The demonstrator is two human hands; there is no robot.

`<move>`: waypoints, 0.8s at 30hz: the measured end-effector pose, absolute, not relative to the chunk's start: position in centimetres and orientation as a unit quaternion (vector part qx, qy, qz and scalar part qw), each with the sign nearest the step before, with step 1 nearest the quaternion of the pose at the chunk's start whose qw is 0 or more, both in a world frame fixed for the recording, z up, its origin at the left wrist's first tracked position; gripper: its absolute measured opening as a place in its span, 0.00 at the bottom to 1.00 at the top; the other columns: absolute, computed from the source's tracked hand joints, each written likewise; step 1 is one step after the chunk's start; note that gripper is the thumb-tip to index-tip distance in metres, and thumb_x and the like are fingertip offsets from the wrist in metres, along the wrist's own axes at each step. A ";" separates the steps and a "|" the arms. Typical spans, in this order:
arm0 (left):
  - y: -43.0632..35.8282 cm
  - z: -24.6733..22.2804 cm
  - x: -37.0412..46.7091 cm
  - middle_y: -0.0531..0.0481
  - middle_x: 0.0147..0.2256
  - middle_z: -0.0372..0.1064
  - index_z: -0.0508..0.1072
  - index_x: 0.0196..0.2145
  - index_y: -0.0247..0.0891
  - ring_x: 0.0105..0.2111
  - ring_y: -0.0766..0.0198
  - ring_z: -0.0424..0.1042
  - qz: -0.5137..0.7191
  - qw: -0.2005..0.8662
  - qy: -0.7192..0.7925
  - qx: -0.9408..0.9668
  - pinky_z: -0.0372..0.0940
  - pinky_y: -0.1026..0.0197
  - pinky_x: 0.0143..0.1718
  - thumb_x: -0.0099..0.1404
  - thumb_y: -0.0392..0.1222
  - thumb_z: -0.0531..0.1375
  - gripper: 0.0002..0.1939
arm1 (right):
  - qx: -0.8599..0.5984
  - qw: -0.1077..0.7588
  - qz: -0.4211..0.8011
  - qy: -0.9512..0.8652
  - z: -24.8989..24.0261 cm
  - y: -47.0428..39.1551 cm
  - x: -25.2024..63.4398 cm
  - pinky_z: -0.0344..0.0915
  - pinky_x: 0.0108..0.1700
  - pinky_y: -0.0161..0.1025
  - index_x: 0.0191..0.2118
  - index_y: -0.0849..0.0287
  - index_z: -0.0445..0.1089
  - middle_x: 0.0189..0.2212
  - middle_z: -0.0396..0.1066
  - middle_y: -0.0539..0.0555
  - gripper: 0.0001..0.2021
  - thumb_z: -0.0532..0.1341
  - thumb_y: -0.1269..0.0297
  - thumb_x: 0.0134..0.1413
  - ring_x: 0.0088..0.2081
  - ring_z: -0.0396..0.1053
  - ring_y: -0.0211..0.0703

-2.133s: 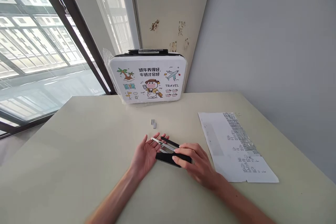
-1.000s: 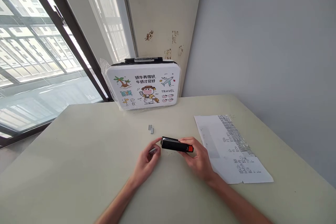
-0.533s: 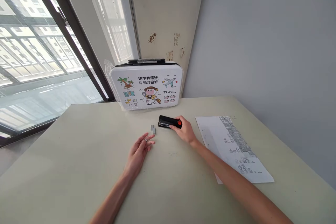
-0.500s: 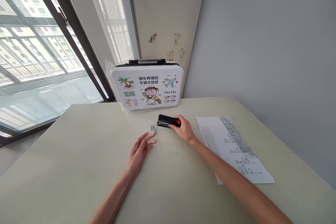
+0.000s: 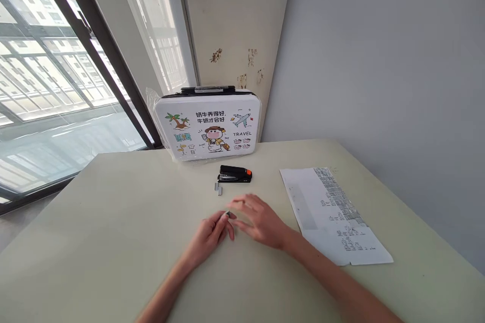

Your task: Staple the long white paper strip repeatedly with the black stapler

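Observation:
Pinched between the thumb and fingers of my left hand (image 5: 210, 232) is a small grey strip of staples (image 5: 228, 213), mostly covered by the fingertips. My right hand (image 5: 259, 219) is just to its right, fingers apart and slightly blurred, holding nothing; its fingertips come close to the staple strip, and I cannot tell whether they touch it. Beyond both hands, a black stapler (image 5: 235, 174) with an orange-red patch lies on the table. Two short grey staple strips (image 5: 218, 189) rest by the stapler's left end.
White printed sheets (image 5: 306, 202) with a silvery-grey patterned band lie on the table (image 5: 125, 222) at the right. A white cartoon-printed case (image 5: 208, 128) in plastic wrap stands at the back. A window is on the left, a wall on the right.
My right hand has let go of the stapler, leaving it on the table, and has come back towards my left hand. My left hand has moved slightly nearer me, its fingers now pinched together.

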State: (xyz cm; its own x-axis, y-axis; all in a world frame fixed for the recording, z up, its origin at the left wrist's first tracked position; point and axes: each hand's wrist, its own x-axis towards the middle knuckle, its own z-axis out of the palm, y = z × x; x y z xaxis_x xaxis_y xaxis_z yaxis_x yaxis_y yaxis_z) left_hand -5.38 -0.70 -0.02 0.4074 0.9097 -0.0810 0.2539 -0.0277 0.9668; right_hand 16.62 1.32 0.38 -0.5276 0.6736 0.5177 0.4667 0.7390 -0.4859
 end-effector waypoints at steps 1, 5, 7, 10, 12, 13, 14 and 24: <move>-1.0 0.1 -5.1 0.53 0.22 0.66 0.76 0.34 0.37 0.21 0.67 0.52 0.276 0.530 0.441 0.670 0.52 0.62 0.26 0.77 0.63 0.48 0.30 | -0.309 0.334 0.121 -0.882 0.5 0.4 16.7 0.72 0.52 0.46 0.58 0.53 0.68 0.51 0.75 0.57 0.13 0.59 0.66 0.71 0.49 0.73 0.48; -1.7 0.7 -4.6 0.54 0.18 0.61 0.77 0.28 0.37 0.19 0.67 0.50 0.195 0.524 0.409 0.721 0.51 0.63 0.25 0.78 0.61 0.46 0.34 | -0.293 0.317 0.047 -0.901 0.7 -1.6 16.6 0.70 0.39 0.41 0.50 0.55 0.71 0.39 0.79 0.53 0.07 0.55 0.68 0.74 0.38 0.75 0.43; -1.9 0.8 -4.5 0.53 0.19 0.64 0.80 0.31 0.37 0.19 0.67 0.51 0.178 0.519 0.400 0.734 0.51 0.63 0.24 0.78 0.61 0.48 0.32 | -0.300 0.324 0.031 -0.897 0.7 -2.1 17.1 0.70 0.38 0.40 0.48 0.55 0.71 0.37 0.79 0.52 0.07 0.56 0.68 0.74 0.36 0.77 0.41; -2.1 0.6 -4.5 0.51 0.23 0.73 0.82 0.43 0.38 0.20 0.66 0.56 0.170 0.507 0.396 0.747 0.53 0.64 0.23 0.78 0.59 0.50 0.27 | -0.348 0.342 0.037 -0.872 0.3 -2.3 20.6 0.71 0.41 0.41 0.51 0.53 0.72 0.39 0.80 0.52 0.08 0.57 0.66 0.74 0.39 0.78 0.43; -2.2 0.3 -4.4 0.51 0.27 0.77 0.80 0.50 0.39 0.20 0.66 0.57 0.172 0.501 0.404 0.745 0.54 0.64 0.24 0.79 0.57 0.49 0.25 | -0.435 0.362 0.034 -0.823 -0.5 -2.1 25.3 0.73 0.43 0.43 0.53 0.50 0.73 0.42 0.81 0.53 0.10 0.56 0.64 0.74 0.41 0.79 0.45; -2.2 0.2 -4.3 0.51 0.28 0.77 0.79 0.52 0.40 0.21 0.66 0.57 0.175 0.500 0.410 0.743 0.54 0.64 0.24 0.79 0.56 0.49 0.24 | -0.495 0.371 0.029 -0.785 -1.0 -2.0 28.2 0.73 0.43 0.44 0.53 0.50 0.73 0.44 0.80 0.53 0.11 0.55 0.61 0.74 0.41 0.79 0.46; -2.2 0.1 -4.2 0.51 0.28 0.77 0.79 0.52 0.40 0.21 0.65 0.56 0.177 0.498 0.414 0.741 0.54 0.63 0.24 0.79 0.56 0.48 0.24 | -0.561 0.372 0.018 -0.739 -1.6 -2.0 31.3 0.73 0.41 0.44 0.53 0.49 0.74 0.46 0.80 0.54 0.12 0.55 0.57 0.74 0.40 0.79 0.47; -2.3 -0.3 -4.0 0.52 0.29 0.76 0.79 0.48 0.42 0.21 0.65 0.55 0.199 0.493 0.426 0.732 0.52 0.62 0.25 0.78 0.55 0.51 0.21 | -0.785 0.313 -0.064 -0.531 -6.3 -3.3 45.7 0.71 0.40 0.56 0.43 0.55 0.79 0.45 0.78 0.63 0.28 0.50 0.39 0.66 0.47 0.73 0.64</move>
